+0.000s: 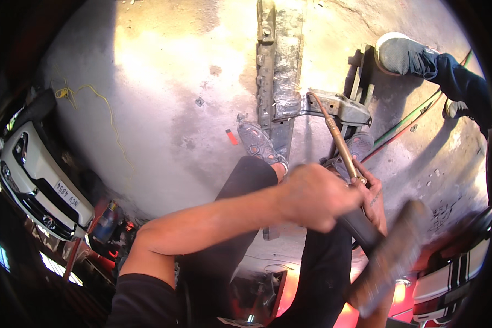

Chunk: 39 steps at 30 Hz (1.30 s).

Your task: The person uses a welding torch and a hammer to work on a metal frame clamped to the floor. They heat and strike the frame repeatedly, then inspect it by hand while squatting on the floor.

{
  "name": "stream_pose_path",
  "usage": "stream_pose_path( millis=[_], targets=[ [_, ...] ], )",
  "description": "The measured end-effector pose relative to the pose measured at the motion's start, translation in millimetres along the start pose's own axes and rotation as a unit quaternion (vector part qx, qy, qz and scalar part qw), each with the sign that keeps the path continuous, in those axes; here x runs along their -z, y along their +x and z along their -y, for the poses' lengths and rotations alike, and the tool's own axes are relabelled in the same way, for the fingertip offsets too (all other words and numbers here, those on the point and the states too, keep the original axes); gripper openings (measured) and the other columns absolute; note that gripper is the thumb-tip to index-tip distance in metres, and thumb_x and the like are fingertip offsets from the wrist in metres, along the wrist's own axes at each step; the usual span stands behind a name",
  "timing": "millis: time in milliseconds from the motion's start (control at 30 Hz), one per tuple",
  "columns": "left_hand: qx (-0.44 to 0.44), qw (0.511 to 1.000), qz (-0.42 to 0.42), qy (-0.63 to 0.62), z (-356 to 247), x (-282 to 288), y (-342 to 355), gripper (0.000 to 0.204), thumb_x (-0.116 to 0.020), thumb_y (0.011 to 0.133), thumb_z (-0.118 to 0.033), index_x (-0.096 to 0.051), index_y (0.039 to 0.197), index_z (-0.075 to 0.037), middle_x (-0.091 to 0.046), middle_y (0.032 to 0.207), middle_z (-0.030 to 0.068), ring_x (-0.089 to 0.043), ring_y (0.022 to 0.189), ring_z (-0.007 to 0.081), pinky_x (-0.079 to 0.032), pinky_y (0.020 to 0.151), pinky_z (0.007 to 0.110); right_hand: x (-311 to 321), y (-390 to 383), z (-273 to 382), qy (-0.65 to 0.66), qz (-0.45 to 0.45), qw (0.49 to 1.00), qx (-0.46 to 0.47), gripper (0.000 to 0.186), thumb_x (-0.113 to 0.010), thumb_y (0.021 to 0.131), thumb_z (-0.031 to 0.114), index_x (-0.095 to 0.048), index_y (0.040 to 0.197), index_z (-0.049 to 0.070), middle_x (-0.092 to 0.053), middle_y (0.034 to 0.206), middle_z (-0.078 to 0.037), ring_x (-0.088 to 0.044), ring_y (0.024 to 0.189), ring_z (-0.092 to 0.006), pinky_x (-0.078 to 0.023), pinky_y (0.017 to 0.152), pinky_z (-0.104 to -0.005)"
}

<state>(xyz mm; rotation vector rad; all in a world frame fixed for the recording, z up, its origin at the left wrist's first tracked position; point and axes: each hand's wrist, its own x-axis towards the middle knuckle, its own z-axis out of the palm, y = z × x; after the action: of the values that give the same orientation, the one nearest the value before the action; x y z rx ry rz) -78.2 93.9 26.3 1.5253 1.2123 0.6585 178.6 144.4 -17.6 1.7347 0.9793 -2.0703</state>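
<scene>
My left hand (pixel 317 197), blurred by motion, is closed round the dark handle of a hammer (pixel 391 257). The hammer's thick head is smeared and lies over my right forearm in the picture. Behind it, my right hand (pixel 373 199) grips a brass cutting torch (pixel 341 145), its fingers partly hidden. The torch's thin tip reaches a grey metal bracket (pixel 339 105), where it meets a long, worn metal beam (pixel 287 60) on the floor. Small sparks show by that joint. My feet rest either side of the beam's near end.
Another person's shoe (pixel 402 54) stands at the upper right. Green and red hoses (pixel 402 128) cross the floor there. An orange lighter-like object (pixel 232 136) lies by my left foot. A yellow cord (pixel 109 112) and a white vehicle (pixel 44 180) are at the left.
</scene>
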Motion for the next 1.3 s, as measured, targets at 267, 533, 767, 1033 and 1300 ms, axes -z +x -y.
stream_pose_path(
  millis=[267,533,767,1033,1300],
  targets=[
    [0.404,0.896,0.116,0.145,87.5,3.1,-104.0,0.026,-0.067,0.077,-0.012,-0.073,0.099,0.001,-0.072,0.078,0.0266,-0.072,0.078,0.0470,-0.058,0.073,0.055,-2.7,-11.4,1.6,0.002,-0.033,0.999,-0.003,0.054,-0.069,0.096,0.016,-0.063,0.148,0.005,-0.070,0.084,-0.005,-0.057,0.054,-0.0096,-0.047,0.051,-0.0283],
    [0.478,0.869,0.090,0.090,12.2,-22.6,-118.3,0.034,-0.070,0.075,-0.013,-0.072,0.107,0.002,-0.071,0.079,0.0281,-0.071,0.081,0.0484,-0.057,0.077,0.055,-7.1,-26.3,8.8,0.037,-0.018,0.999,-0.033,0.054,-0.069,0.099,0.018,-0.061,0.150,0.007,-0.069,0.082,-0.004,-0.057,0.052,-0.0098,-0.047,0.049,-0.0273],
    [0.543,0.840,0.010,0.012,4.6,-33.7,-102.4,0.035,-0.069,0.076,-0.009,-0.071,0.109,0.004,-0.072,0.080,0.0272,-0.073,0.080,0.0449,-0.056,0.077,0.051,-11.3,-23.5,5.0,0.041,-0.013,0.998,-0.039,0.054,-0.070,0.099,0.018,-0.060,0.151,0.008,-0.068,0.080,-0.003,-0.057,0.051,-0.0101,-0.047,0.048,-0.0277],
    [0.591,0.805,-0.036,-0.029,17.0,-37.9,-109.0,0.033,-0.070,0.078,-0.009,-0.071,0.109,0.001,-0.071,0.086,0.0296,-0.071,0.088,0.0489,-0.055,0.079,0.053,-6.8,-18.8,1.9,0.049,-0.010,0.998,-0.028,0.055,-0.070,0.099,0.020,-0.059,0.151,0.005,-0.067,0.079,-0.005,-0.056,0.051,-0.0109,-0.047,0.047,-0.0286],
    [0.587,0.809,-0.034,0.024,32.8,-47.2,-136.2,0.035,-0.066,0.077,-0.009,-0.073,0.109,0.001,-0.071,0.082,0.0270,-0.071,0.083,0.0456,-0.055,0.079,0.051,-6.0,-22.5,1.2,0.028,0.002,0.999,-0.035,0.054,-0.069,0.099,0.019,-0.059,0.150,0.005,-0.069,0.080,-0.005,-0.057,0.051,-0.0115,-0.047,0.048,-0.0288]
  ],
)
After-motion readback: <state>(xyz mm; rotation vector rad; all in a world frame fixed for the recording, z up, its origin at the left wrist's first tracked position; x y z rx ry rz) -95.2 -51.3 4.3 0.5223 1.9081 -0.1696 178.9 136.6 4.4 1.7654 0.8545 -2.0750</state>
